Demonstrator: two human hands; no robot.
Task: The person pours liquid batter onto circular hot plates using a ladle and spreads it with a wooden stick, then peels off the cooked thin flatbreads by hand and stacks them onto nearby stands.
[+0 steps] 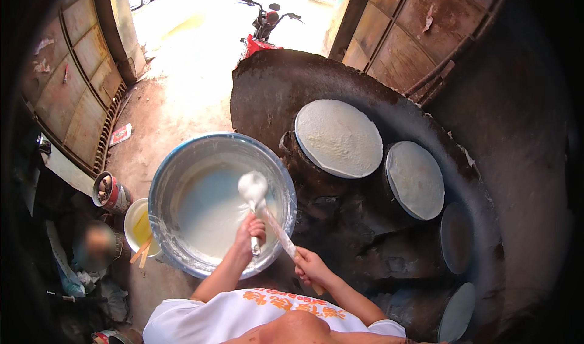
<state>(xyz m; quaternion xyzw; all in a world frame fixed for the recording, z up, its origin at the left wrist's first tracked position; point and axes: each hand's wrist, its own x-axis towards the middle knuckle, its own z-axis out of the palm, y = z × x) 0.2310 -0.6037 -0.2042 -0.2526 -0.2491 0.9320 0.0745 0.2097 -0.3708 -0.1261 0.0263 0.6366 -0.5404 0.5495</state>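
Observation:
A large blue-rimmed basin [159, 222] holds thin white batter [210, 213], and both my hands work at its right side. My left hand [248, 229] is closed around the handle of a ladle [252, 186], whose bowl is coated in batter above the basin. In my right hand [311, 266] is a long, flat wooden stick [278, 230], smeared white along its length. Its far end meets or crosses the ladle just below the bowl; whether they touch is unclear.
Right of the basin, a dark curved stand carries round griddles, two topped with pale batter sheets [339, 138] [415, 179] and one dark griddle [457, 238]. Left stand a bowl of yellow liquid [141, 225] with wooden-handled tools and a can [112, 193]. A motorcycle [264, 27] is parked beyond.

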